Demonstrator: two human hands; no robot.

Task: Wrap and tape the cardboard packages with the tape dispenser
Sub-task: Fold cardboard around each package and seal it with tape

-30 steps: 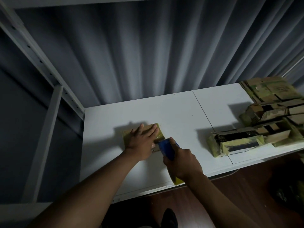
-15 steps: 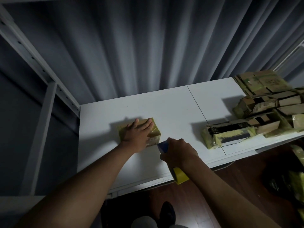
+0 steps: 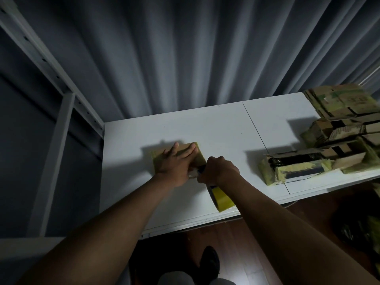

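Nearest the camera, two bare forearms reach out over the front edge of the white table (image 3: 216,128), with a dark wooden floor and a shoe below. The right hand (image 3: 219,170) is curled tight round the handle of the tape dispenser (image 3: 221,197), whose yellow roll hangs back toward the table's front edge while its head end, hidden between the hands, meets the near side of the package. Just beyond, the left hand (image 3: 174,163) lies flat, fingers straight and spread, pressing down on top of the small cardboard package (image 3: 197,153); it grasps nothing, only pins the package to the table. Yellowish tape shows along the package's right and left edges, so some wrapping looks already laid, and the work in hand seems to be running or cutting a strip at the near side; whether the strip is severed cannot be told, since the hands cover it. Farther off, at the right end of the table, a pile of cardboard packages (image 3: 337,145) lies heaped, several showing yellow and black tape patches. Whether those are finished or waiting cannot be told from here. Behind everything hangs a grey pleated curtain (image 3: 185,58), with a metal shelf frame (image 3: 61,103) at the left.
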